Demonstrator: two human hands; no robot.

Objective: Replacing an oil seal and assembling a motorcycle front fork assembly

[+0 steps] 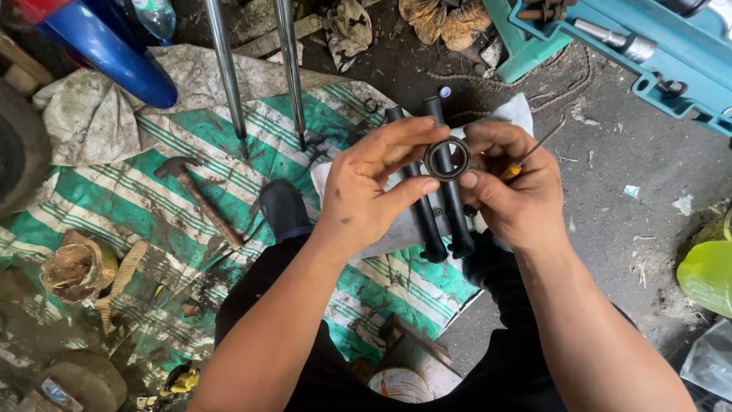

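A round black seal ring (447, 159) is held up between both hands at the centre of the view. My left hand (374, 183) pinches its left side with thumb and fingers. My right hand (515, 183) grips its right side and also holds a thin screwdriver (534, 151) with a yellow handle, its shaft pointing up and right. Below the hands, two black tubes (442, 221) lie side by side on a white cloth (396, 233).
A green-and-white striped tarp (152, 191) covers the floor, with a hammer (194, 191) on it. Two chrome rods (229, 76) lean at the top. A teal tool case (656, 53) sits top right, a blue fender (107, 49) top left, a tin can (400, 385) below.
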